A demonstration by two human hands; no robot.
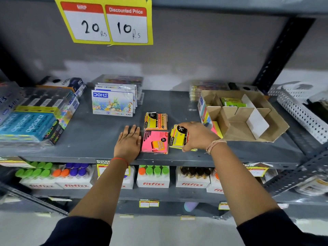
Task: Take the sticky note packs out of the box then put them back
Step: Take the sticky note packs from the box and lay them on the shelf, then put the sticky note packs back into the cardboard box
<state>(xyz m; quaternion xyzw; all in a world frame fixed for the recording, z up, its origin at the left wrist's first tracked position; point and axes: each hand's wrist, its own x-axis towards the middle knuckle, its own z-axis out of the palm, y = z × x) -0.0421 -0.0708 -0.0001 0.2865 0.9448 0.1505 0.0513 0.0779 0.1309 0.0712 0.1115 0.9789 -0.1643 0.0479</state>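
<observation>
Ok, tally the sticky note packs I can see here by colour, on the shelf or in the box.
Orange: 1, orange pack on the shelf.
Pink: 1, pink pack on the shelf, beside the left hand.
Yellow: 1, yellow pack under the right hand.
Green: 1, green pack in the box.
Total: 4. Something pink and yellow by the box's left wall is too hidden to count.

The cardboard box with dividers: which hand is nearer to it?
Right. The right hand grips a yellow pack just left of the cardboard box; the left hand lies flat further left, beyond the pink pack.
</observation>
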